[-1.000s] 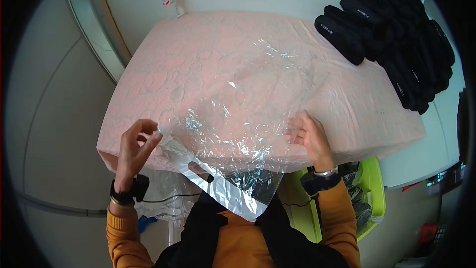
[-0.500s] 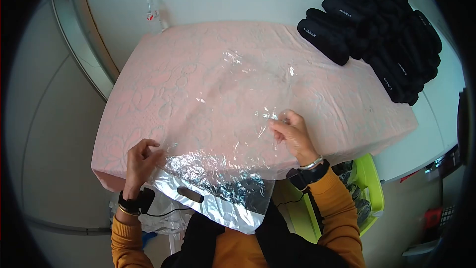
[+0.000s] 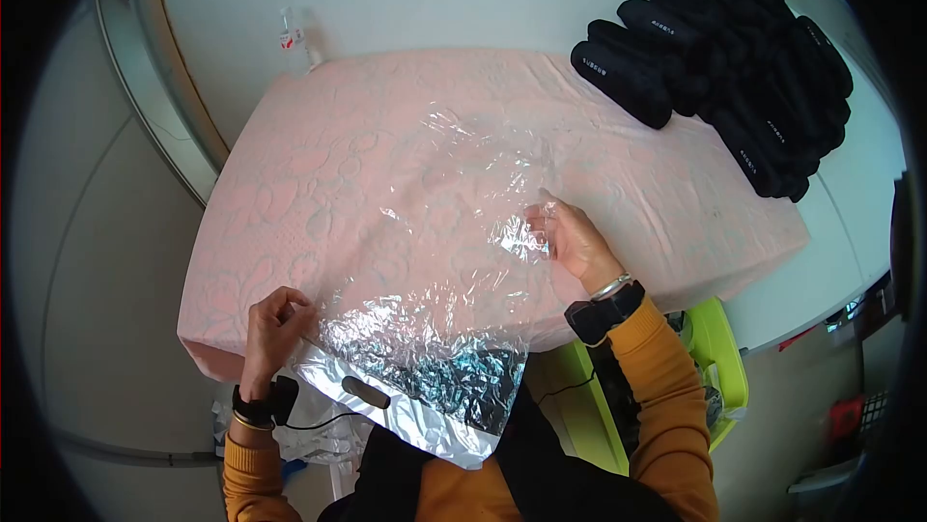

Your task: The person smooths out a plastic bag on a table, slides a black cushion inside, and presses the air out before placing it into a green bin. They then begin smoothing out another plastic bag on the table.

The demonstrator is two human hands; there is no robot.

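Observation:
A clear plastic bag (image 3: 425, 261) with a silvery band lies over the near part of the pink cloth. The band (image 3: 415, 418) has an oval handle hole and hangs past the table's front edge toward my body. My left hand (image 3: 278, 326) is closed in a pinch on the bag's left edge, near the corner of the silver band. At the bag's right side, my right hand (image 3: 575, 240) has its fingers apart, with shiny film lying against the fingertips. Creases and bright reflections run across the film between both hands.
Black padded, elongated items with white lettering (image 3: 618, 73) are piled at the back right. A clear bottle (image 3: 294, 42) stands by the wall at the back left. Below the table's right front is a lime-green bin (image 3: 731, 367) holding plastic packaging. A pink patterned cloth (image 3: 290, 174) covers the table.
My right hand has loosened from a pinch, its fingers now spread against the film. The bag's right side has more creases, and its silver end has shifted slightly toward me. My left hand keeps its pinch.

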